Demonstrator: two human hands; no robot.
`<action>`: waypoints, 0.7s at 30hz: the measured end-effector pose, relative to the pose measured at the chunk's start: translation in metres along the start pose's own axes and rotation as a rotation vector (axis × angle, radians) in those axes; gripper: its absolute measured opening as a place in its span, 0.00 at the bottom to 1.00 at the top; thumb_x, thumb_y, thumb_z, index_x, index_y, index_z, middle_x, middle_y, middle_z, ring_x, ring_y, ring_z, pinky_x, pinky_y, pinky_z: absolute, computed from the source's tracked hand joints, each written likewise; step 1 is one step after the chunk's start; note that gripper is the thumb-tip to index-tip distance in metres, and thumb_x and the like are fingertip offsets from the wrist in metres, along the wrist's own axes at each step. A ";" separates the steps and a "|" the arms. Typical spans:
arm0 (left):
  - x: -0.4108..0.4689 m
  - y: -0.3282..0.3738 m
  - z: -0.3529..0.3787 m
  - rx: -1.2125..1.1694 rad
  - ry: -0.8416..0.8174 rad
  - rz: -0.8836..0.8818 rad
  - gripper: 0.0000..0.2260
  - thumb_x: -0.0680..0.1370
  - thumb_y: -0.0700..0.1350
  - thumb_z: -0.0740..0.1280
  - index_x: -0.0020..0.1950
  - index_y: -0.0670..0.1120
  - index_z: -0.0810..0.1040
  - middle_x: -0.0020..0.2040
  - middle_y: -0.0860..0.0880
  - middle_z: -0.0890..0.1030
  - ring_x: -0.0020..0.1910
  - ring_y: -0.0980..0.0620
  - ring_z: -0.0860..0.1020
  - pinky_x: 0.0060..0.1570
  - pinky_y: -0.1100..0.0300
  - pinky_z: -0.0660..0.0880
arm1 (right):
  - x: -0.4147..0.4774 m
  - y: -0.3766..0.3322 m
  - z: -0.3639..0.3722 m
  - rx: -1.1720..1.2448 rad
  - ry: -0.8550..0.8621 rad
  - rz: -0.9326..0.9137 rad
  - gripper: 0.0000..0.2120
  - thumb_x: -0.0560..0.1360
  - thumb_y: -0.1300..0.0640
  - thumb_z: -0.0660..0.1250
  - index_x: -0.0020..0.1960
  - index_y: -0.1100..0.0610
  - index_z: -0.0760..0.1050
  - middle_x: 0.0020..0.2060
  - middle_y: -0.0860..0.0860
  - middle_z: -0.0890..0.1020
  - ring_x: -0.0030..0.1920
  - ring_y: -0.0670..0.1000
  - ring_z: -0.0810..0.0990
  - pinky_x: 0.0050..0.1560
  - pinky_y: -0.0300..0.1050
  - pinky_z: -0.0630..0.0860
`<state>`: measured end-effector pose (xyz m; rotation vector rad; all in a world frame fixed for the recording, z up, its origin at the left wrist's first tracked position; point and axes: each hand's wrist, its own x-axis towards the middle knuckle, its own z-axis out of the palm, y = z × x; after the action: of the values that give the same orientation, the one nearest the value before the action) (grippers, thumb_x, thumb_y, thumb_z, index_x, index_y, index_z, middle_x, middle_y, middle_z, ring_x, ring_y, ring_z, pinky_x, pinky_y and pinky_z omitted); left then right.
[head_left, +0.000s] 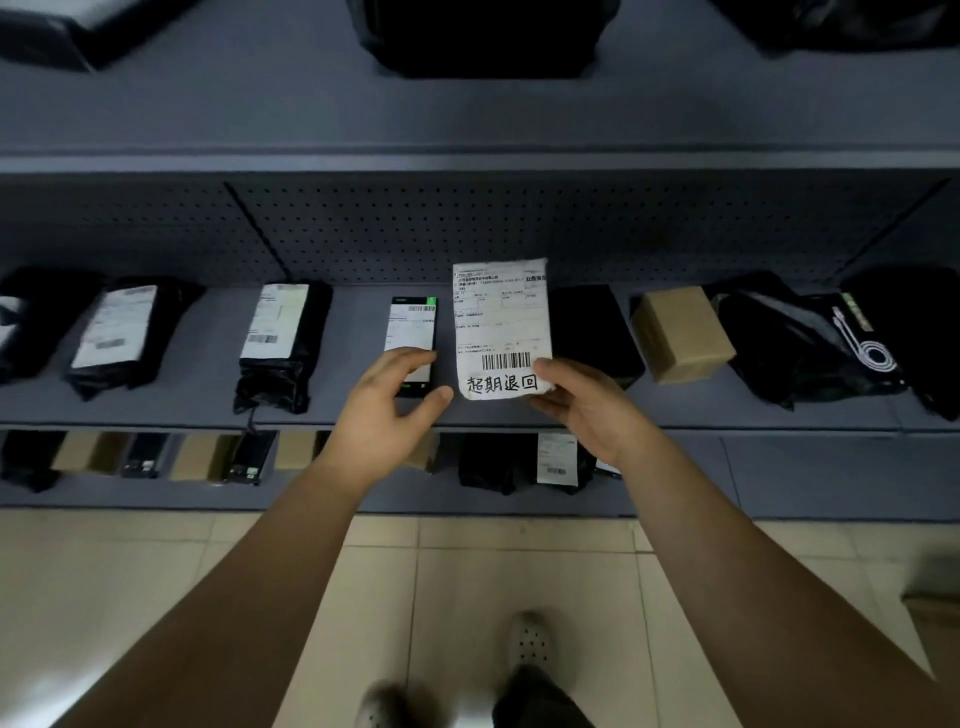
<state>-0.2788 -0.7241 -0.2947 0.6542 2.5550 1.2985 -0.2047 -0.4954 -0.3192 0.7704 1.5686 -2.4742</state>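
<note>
A: Item one?
B: White parcel (501, 322), printed label with a barcode and handwritten marks. It is held upright over the middle shelf (353, 364). The right hand (587, 410) pinches its lower right corner, thumb on the face.
A: Item two?
B: Phone (413, 327), screen lit, just left of the parcel. The left hand (384, 410) is curled round its lower end.
A: Shelf stock?
B: Labelled black bags (280, 343) to the left, a brown box (680, 332) to the right.
</note>
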 end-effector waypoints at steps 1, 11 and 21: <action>-0.008 0.004 -0.007 -0.005 -0.001 0.006 0.17 0.77 0.48 0.70 0.65 0.49 0.76 0.61 0.58 0.74 0.61 0.64 0.71 0.65 0.60 0.69 | -0.010 0.002 0.005 0.006 0.003 -0.004 0.18 0.74 0.56 0.69 0.63 0.61 0.77 0.56 0.56 0.83 0.55 0.51 0.81 0.64 0.47 0.75; -0.092 0.040 -0.119 0.003 -0.005 0.224 0.19 0.77 0.49 0.69 0.67 0.49 0.74 0.62 0.59 0.71 0.61 0.63 0.69 0.65 0.60 0.67 | -0.134 -0.004 0.099 -0.016 0.037 -0.206 0.27 0.69 0.53 0.74 0.65 0.63 0.75 0.58 0.54 0.83 0.60 0.51 0.81 0.64 0.47 0.74; -0.127 0.124 -0.269 0.031 0.140 0.473 0.18 0.77 0.49 0.69 0.66 0.50 0.75 0.62 0.59 0.73 0.62 0.64 0.69 0.61 0.72 0.62 | -0.229 -0.100 0.227 -0.120 0.039 -0.503 0.23 0.71 0.53 0.69 0.62 0.63 0.77 0.58 0.58 0.83 0.58 0.52 0.81 0.63 0.49 0.72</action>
<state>-0.2290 -0.9122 -0.0380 1.2754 2.6305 1.4846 -0.1231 -0.6866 -0.0533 0.4483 2.1214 -2.6568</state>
